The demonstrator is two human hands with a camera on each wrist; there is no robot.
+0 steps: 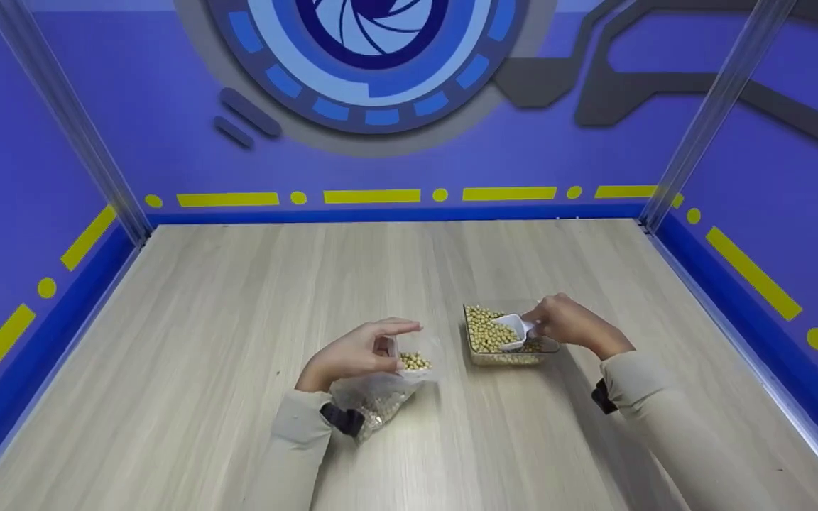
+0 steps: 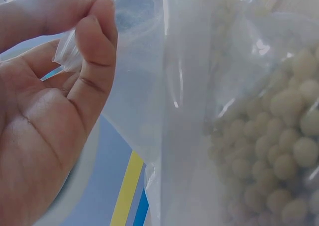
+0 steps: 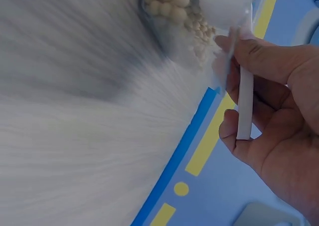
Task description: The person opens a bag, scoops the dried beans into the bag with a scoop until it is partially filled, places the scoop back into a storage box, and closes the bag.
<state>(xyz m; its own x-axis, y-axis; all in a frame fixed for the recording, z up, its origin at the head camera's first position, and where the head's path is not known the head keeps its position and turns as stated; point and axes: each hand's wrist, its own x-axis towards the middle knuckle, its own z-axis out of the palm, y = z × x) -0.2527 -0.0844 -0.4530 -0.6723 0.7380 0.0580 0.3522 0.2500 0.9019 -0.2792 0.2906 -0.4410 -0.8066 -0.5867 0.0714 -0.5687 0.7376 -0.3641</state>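
My right hand (image 1: 571, 325) grips the handle of a small white scoop (image 1: 514, 331). The scoop's bowl lies among pale yellow-green soybeans (image 1: 486, 329) in a clear rectangular container (image 1: 508, 359). In the right wrist view the flat white handle (image 3: 244, 104) runs through the curled fingers. To the left, my left hand (image 1: 356, 353) pinches the top of a clear plastic bag (image 1: 380, 397), whose mouth stands apart. More soybeans (image 1: 416, 361) show inside the mouth. Through the plastic, the left wrist view shows many soybeans (image 2: 274, 151) in the bag's body.
Both things rest on a light wood-grain tabletop (image 1: 253, 298). The container stands a short way right of the bag. Blue panels with yellow markings (image 1: 372, 196) enclose the back and sides. A dark band (image 1: 342, 419) sits on the left wrist.
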